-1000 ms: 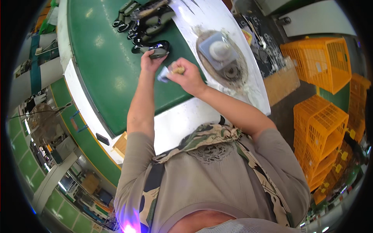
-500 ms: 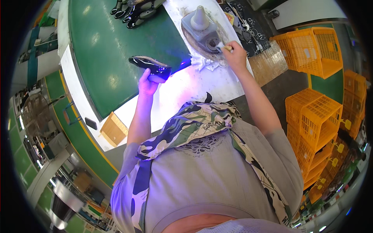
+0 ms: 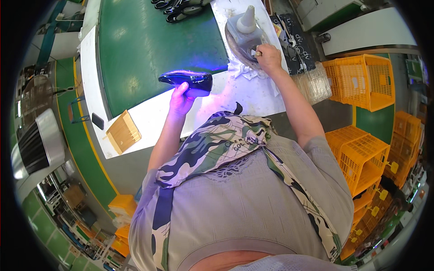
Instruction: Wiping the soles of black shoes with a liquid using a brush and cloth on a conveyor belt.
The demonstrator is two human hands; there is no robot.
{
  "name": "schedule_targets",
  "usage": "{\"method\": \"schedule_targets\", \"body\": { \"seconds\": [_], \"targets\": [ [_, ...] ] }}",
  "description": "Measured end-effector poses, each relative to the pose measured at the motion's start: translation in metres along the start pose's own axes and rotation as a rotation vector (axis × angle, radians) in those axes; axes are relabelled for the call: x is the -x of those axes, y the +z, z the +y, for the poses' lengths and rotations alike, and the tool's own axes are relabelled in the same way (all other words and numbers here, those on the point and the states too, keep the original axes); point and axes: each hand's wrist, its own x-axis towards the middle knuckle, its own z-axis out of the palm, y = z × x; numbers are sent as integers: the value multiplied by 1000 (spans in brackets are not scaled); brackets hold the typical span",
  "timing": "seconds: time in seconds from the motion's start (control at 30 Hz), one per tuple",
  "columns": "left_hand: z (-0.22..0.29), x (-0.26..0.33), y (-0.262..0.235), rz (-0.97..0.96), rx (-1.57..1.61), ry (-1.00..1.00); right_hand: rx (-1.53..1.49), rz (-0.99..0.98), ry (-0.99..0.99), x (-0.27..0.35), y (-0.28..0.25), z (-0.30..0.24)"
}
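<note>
My left hand (image 3: pixel 181 103) is closed around a glossy black shoe (image 3: pixel 199 84), held above the near edge of a green work surface (image 3: pixel 144 54). Purple-blue light falls on the shoe and fingers. My right hand (image 3: pixel 271 60) pinches the short handle of a brush (image 3: pixel 258 53). The brush is at a translucent container (image 3: pixel 240 37) topped by a white cone (image 3: pixel 247 21); its bristle end is hard to make out. The container stands in a stained round tray (image 3: pixel 231 47). A crumpled white cloth (image 3: pixel 242 70) lies next to the tray.
Several black shoes (image 3: pixel 184 13) lie at the back of the green surface. On the white table edge at left are a dark phone (image 3: pixel 97 121) and a light brown wooden piece (image 3: pixel 122 133). Orange crates (image 3: pixel 359 81) stand to my right; tools (image 3: pixel 293 38) lie beyond the tray.
The view has shifted, so the table sits further right and higher in it. The shoe has turned in my left hand to lie more level. My right hand stays at the container with the brush.
</note>
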Motion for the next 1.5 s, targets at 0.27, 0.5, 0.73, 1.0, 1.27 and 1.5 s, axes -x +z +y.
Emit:
{"method": "schedule_targets", "body": {
  "seconds": [0.27,0.5,0.73,1.0,1.27,1.5],
  "targets": [
    [9,3,24,57,-385,279,-20,24,-61,3,-13,-4],
    [18,10,37,-20,-1201,511,-107,-160,279,5,-29,-3],
    [47,29,82,-99,-1588,1162,-1303,-301,454,-11,-59,-83],
    [56,59,113,-111,-1739,1217,-1671,-412,181,-20,-81,-168],
    [54,78,109,22,-1845,1223,-1705,-570,145,-10,-70,-196],
    [44,96,97,291,-1939,1056,-1710,-775,76,-12,-89,-213]
  ]
}}
